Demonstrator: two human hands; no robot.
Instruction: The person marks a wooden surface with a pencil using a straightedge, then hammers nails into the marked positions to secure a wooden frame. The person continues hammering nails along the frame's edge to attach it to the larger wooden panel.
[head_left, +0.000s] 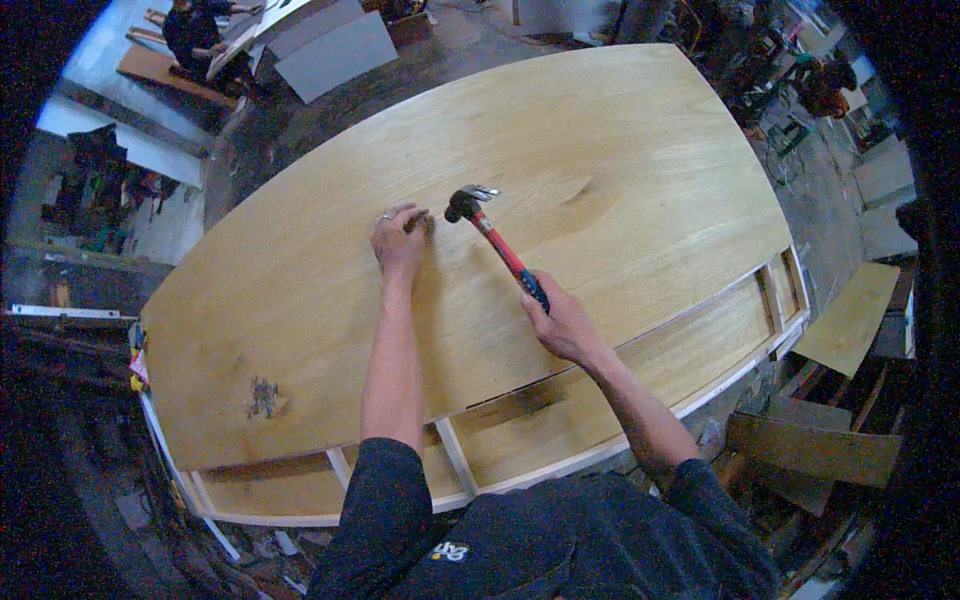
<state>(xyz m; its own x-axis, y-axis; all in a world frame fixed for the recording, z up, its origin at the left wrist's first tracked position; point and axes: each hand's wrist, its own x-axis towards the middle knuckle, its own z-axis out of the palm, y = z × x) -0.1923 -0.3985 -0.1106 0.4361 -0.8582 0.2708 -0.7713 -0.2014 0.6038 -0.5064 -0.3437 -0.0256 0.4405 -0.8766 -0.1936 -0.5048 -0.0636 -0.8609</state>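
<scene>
A claw hammer [508,252] with a dark head and a red and blue handle is gripped near its end by my right hand [566,322]. Its head hangs over the plywood sheet [640,170], just right of my left hand [398,242]. My left hand is closed in a pinch low over the sheet, a ring on one finger. Something small and dark shows at its fingertips, too small to make out. A little heap of dark thin pieces, like nails [263,397], lies on the sheet at the left.
A pale wooden frame [457,458] shows along the sheet's near edge. At the left corner sit small yellow and pink items [138,370]. Loose boards [815,447] lie at the right. Another person [195,40] works at a far-left table; a grey panel [336,58] stands nearby.
</scene>
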